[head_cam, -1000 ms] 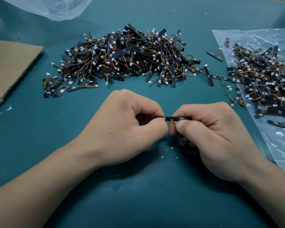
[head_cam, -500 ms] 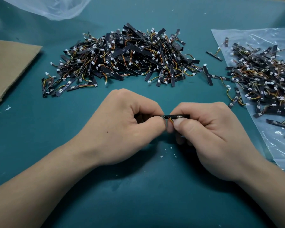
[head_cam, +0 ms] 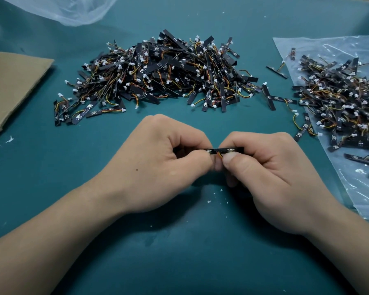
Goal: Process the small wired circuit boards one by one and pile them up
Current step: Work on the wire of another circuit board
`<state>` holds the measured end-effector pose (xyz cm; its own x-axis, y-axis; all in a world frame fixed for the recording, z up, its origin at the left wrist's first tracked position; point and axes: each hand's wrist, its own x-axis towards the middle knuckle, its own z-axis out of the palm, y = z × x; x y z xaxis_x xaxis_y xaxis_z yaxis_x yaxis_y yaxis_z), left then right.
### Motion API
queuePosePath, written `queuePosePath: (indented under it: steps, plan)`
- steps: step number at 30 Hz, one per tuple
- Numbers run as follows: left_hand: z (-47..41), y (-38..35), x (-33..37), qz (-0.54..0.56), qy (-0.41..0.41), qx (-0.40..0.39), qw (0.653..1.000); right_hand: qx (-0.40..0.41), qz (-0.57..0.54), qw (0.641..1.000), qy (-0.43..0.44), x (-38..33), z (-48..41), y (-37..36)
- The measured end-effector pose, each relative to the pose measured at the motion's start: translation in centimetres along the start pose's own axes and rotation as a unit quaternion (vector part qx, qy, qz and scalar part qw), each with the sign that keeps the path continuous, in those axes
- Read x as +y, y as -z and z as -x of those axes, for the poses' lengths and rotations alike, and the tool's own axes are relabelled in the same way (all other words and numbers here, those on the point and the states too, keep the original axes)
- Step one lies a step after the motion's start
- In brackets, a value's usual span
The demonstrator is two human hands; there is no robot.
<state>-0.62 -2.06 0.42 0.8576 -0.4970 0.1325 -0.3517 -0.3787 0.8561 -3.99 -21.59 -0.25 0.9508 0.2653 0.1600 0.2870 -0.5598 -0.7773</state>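
Head view. A narrow black circuit board (head_cam: 224, 150) is held level above the green table (head_cam: 179, 262), near the middle of the picture, between the two hands. The left hand (head_cam: 158, 165) is curled, and the board's left end is pinched between its thumb and forefinger. The right hand (head_cam: 271, 173) is curled likewise, with the board's right end gripped between thumb and forefinger; the thumb tips of both hands lie just below the board and almost touch. Short orange wires (head_cam: 219, 154) are seen hanging from the board's underside between the thumbs.

Beyond the hands, a large pile of boards (head_cam: 164, 75) with coloured wires and white plugs is heaped on the table. To the right, a second pile (head_cam: 341, 103) is spread over a clear plastic sheet (head_cam: 360, 188). A few loose boards (head_cam: 268, 96) are scattered between the two piles. A flat piece of cardboard (head_cam: 13, 86) is laid at the left edge, and a crumpled clear bag (head_cam: 73, 9) is visible at the upper left. Small white flecks (head_cam: 209, 201) are strewn on the table beneath the hands.
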Motion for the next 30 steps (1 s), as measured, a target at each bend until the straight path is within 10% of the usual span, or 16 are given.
queuePosePath:
  steps: [30]
  plan:
    - [0.1,0.05,0.15,-0.037,-0.01,-0.01,0.999,-0.012,0.014,1.0,0.008,-0.19,0.09,0.03]
